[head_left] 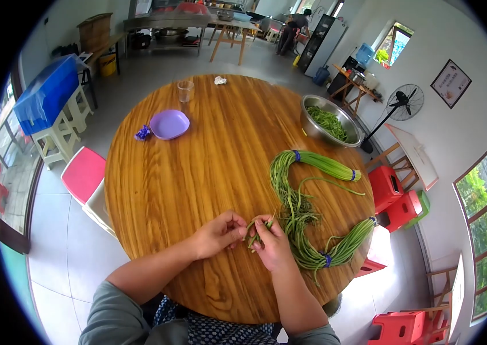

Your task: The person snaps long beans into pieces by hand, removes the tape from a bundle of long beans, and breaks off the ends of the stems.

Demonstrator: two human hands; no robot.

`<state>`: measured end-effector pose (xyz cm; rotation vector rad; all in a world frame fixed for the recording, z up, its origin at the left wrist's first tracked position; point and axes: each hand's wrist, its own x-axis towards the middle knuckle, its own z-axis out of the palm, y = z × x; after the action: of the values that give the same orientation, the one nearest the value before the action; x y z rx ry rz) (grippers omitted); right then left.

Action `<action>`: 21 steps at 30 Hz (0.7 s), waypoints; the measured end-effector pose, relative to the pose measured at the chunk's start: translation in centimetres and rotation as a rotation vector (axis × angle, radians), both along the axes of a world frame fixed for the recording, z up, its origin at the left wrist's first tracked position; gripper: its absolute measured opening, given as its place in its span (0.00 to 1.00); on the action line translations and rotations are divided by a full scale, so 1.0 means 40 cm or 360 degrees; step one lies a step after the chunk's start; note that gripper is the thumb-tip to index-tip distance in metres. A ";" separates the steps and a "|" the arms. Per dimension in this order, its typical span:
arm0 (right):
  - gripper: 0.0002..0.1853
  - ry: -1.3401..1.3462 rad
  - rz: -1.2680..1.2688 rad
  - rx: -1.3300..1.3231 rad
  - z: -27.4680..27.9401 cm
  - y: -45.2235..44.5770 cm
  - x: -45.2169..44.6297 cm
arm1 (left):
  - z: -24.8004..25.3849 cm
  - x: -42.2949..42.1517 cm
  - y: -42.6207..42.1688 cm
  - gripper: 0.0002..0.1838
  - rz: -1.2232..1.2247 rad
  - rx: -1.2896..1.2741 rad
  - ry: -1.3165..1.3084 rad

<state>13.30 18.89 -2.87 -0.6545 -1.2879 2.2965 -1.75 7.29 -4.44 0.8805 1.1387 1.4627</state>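
Near the front of the round wooden table, my right hand (pixel 270 241) is closed around some short green bean pieces (pixel 253 237). My left hand (pixel 220 234) touches the left side of these pieces with its fingers pinched; what it grips is too small to tell. Just right of my hands lie long green beans in two bundles, the upper bundle (pixel 324 163) and the lower bundle (pixel 338 250), both tied with blue bands. Their loose ends meet in a tangle (pixel 301 217). A metal bowl (pixel 351 137) at the back right holds green bean pieces (pixel 327 122).
On the wooden table (pixel 197 167) stand a purple plate (pixel 170 125), a purple-blue bundle (pixel 142 133), a clear cup (pixel 185 91) and a crumpled white thing (pixel 220 80). A pink-and-white chair (pixel 85 175) is at the left edge. A person (pixel 294 31) stands far back.
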 end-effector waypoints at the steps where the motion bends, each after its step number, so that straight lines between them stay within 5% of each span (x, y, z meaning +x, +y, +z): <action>1: 0.05 0.0005 -0.0001 0.0010 -0.001 -0.002 -0.001 | -0.008 0.007 0.004 0.10 0.0039 0.0062 0.0119; 4: 0.05 -0.0012 -0.0009 0.0072 -0.014 -0.008 -0.006 | -0.006 0.014 -0.001 0.10 0.0124 0.0074 0.0450; 6: 0.05 -0.0118 0.0077 0.0476 -0.036 -0.001 -0.007 | -0.010 0.016 0.000 0.09 0.0144 0.0049 0.0661; 12: 0.02 0.0044 -0.0024 0.0315 0.023 0.007 0.019 | -0.023 0.014 0.004 0.09 0.0318 0.0072 0.0570; 15: 0.04 0.0507 -0.0409 0.0154 0.079 0.044 0.054 | -0.002 0.012 -0.011 0.08 0.0322 0.0120 0.0773; 21: 0.09 0.0931 -0.1610 0.1778 0.419 0.083 0.126 | 0.045 0.029 -0.020 0.08 0.0447 0.0210 0.0998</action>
<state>18.33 22.22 13.90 -0.1090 -1.2439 0.6636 -0.60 6.47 -2.64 1.3734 1.6918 1.5429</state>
